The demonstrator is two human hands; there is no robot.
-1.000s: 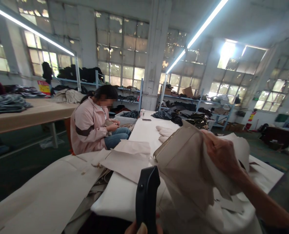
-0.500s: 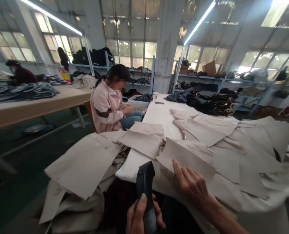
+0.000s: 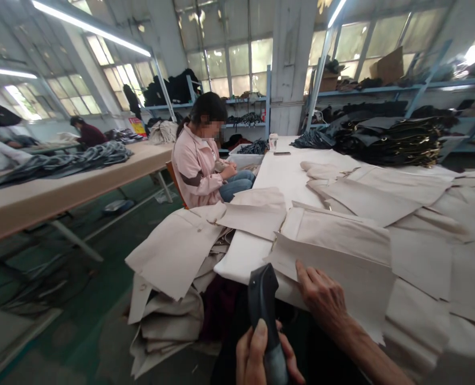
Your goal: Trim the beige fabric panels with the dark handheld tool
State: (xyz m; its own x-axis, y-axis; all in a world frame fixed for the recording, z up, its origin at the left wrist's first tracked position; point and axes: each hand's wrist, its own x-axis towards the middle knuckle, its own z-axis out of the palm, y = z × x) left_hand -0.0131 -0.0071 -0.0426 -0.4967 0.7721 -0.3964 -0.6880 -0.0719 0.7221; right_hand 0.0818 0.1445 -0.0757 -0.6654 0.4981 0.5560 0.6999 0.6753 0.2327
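At the bottom centre, my left hand is wrapped round a black handheld device, held upright in front of the table edge. My right hand rests on a beige fabric piece, its index finger stretched out and the other fingers partly bent. That piece lies at the near edge of the white table. Other beige pieces overlap beyond it and to the right. On the left, a stack of beige fabric hangs over the edge.
A person in a pink jacket sits at the table's left side. Dark garments, a phone and a cup are at the far end. Another table with dark fabric stands left; a person is behind it.
The view has swung left, so the scene sits further right. The fabric piece under my right hand lies flatter and more spread out. My left hand still holds the device.
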